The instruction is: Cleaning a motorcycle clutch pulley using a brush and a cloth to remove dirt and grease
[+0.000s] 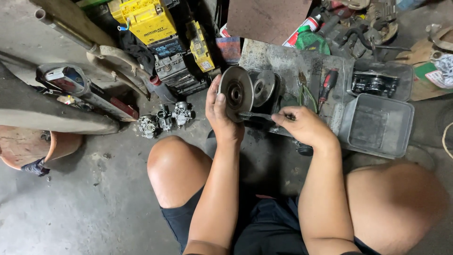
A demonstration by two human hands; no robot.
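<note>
Currently, your left hand grips a metal disc upright on edge; your right hand pinches a brush against it, above a grey tray.

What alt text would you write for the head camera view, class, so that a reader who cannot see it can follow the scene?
A seated person's left hand holds a round metal pulley disc on edge while the right hand works a small brush against it, over a grey metal tray. Carburettors lie on the concrete floor beside the left knee.
</note>
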